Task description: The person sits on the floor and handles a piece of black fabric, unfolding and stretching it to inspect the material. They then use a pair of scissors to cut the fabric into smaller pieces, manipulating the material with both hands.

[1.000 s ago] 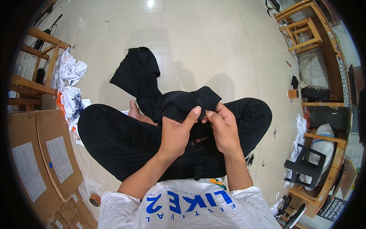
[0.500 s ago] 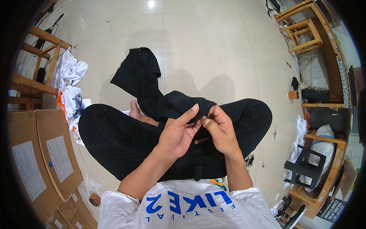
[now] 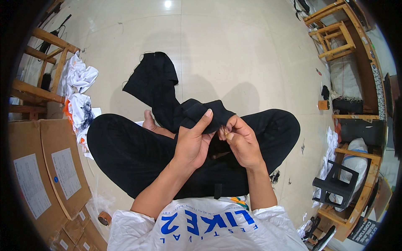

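The matte black cloth point(image 3: 167, 100) lay bunched at the fingers, its flatter tail spread on the glossy floor point(image 3: 268, 62) beyond them, stray threads curling off one edge. The left hand point(image 3: 190, 144) clasped a soft fold, thumb on top. The right hand's point(image 3: 244, 146) fingertips were pinched together just beside it; what they held, I could not tell. Stiff cardboard boxes point(image 3: 63, 140) stood well left of the fingers.

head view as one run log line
left hand: holding long black cloth piece; right hand: pinched at cloth's edge, grip contents unclear; cloth's far end: on glossy beige tiled floor
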Demonstrator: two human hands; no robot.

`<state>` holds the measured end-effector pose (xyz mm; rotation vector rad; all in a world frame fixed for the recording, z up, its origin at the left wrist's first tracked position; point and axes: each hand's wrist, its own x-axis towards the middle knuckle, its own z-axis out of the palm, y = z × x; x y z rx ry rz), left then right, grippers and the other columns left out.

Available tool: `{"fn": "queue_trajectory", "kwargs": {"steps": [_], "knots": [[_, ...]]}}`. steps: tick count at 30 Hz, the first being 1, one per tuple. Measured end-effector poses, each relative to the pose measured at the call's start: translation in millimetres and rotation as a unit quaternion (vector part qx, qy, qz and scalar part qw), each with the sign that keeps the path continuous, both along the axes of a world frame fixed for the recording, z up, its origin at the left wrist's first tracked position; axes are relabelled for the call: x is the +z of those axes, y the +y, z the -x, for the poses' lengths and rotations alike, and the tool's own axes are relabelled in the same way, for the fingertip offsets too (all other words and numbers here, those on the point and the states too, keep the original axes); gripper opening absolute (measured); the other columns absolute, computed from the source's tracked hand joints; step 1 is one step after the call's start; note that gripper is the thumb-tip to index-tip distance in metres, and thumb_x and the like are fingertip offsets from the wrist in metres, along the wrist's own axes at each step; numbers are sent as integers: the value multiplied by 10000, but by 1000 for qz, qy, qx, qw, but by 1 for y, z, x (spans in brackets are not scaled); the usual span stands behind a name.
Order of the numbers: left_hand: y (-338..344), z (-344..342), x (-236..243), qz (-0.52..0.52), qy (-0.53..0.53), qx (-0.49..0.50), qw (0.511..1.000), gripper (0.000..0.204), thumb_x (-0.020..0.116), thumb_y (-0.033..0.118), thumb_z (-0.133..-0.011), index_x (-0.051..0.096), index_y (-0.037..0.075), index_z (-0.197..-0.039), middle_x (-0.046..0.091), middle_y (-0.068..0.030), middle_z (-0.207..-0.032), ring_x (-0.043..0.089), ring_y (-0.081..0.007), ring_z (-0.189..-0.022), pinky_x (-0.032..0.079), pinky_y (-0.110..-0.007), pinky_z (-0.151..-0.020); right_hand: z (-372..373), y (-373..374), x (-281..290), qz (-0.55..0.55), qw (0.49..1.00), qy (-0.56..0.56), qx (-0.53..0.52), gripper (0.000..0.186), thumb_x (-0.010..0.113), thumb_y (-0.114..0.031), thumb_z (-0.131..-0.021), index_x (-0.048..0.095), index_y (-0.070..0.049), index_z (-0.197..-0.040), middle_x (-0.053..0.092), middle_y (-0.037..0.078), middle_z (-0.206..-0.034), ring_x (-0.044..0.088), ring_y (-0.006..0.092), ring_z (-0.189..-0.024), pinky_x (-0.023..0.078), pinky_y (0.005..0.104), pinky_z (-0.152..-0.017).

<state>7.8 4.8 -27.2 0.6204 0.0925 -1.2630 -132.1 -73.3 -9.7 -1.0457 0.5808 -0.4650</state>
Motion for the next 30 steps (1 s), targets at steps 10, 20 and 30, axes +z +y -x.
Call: {"fn": "queue_trajectory", "kwargs": {"steps": [10,20,30], "knots": [[-5,15,8,-24,-85,64,994,55,650,80,-1020,653,32,-1047,709,-64,-995,694,-159,-922,562,-322,-826,-11,-2,0,-173,970,-106,-134,100,482,-1,-945,546,-59,-994,576,56,-914,544,146,-825,478,321,-819],[-7,5,13,-24,-91,74,993,114,645,85,-1023,680,6,-950,724,-83,-841,700,-160,-695,547,-292,-622,-13,7,1,-166,978,-69,-103,125,462,56,-952,516,-36,-1016,577,68,-866,575,157,-808,530,343,-821],[-7,2,9,-49,-62,94,992,57,669,81,-1017,684,59,-967,695,-1,-925,652,-88,-834,537,-281,-737,-10,4,11,-144,986,-57,-55,107,530,-7,-1024,500,-50,-1118,557,51,-869,546,130,-765,489,314,-754]]}}
